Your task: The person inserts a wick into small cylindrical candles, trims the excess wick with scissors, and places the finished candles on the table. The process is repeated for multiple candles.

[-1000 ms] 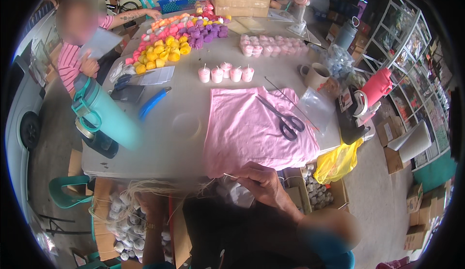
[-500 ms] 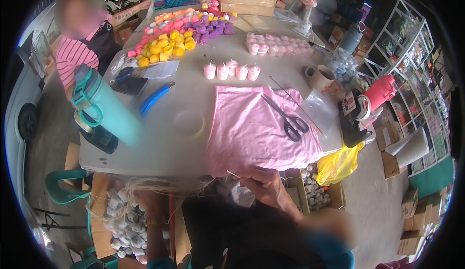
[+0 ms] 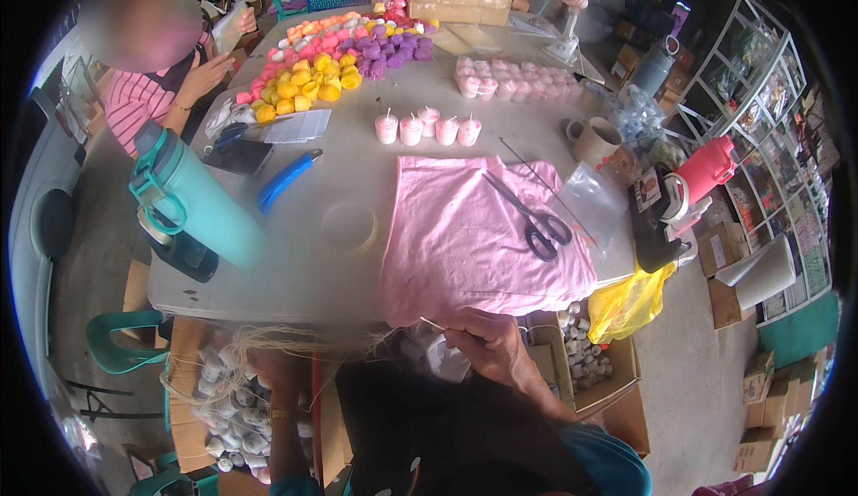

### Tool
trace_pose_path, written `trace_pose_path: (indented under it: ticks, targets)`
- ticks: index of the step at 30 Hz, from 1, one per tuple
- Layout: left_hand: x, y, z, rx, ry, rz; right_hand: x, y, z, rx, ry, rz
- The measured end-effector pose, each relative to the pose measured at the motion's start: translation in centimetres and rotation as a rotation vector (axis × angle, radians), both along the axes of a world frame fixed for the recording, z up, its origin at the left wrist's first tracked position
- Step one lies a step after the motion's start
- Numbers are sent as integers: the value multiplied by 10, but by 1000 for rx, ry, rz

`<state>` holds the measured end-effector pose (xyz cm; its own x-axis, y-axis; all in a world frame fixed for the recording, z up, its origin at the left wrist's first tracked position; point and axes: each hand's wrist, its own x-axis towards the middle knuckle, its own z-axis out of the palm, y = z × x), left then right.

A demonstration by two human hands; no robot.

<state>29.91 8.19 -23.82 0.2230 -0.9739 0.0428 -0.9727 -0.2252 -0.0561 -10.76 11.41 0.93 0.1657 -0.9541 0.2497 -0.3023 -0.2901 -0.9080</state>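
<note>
My right hand [image 3: 487,342] is at the table's near edge, just below the folded pink cloth [image 3: 456,237]. Its fingers pinch a short, thin white stick [image 3: 432,323], whose tip points left. Over the box at the lower left is my left hand [image 3: 279,371], among a tangle of pale strands [image 3: 268,342]; blur and the strands hide its fingers. Black-handled scissors [image 3: 541,232] and a long thin rod [image 3: 547,188] lie on the cloth. Beyond it stand several small pink-and-white cups with wicks [image 3: 429,128].
A box of small grey-white pieces [image 3: 237,420] is below left, another box [image 3: 612,389] below right. A teal bottle [image 3: 201,205], blue-handled pliers [image 3: 288,181] and a mug [image 3: 594,143] stand or lie around. Yellow pieces [image 3: 299,89] are heaped far left, near a co-worker [image 3: 147,98].
The co-worker's outstretched arm has come back, and both their hands are now in front of their body, with a pale, flat thing held up. My hands have barely moved.
</note>
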Motion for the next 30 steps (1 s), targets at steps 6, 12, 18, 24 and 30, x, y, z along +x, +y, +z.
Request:
trace_pose_path:
  ticks: [6,12,18,24,30]
  targets:
    - [28,3,-43,-302,-238,-270,1,1,2,-4,4,-3]
    - [-31,18,61,-120,131,-303,-2,2,-4,-8,4,-51]
    - [-54,53,217,180,622,-420,-1,-6,-13,-197,12,-59]
    - [-89,59,316,335,1048,-413,-6,-9,-6,-186,62,-32]
    - [-163,14,283,-116,1294,-509,-11,-3,28,-145,97,-17]
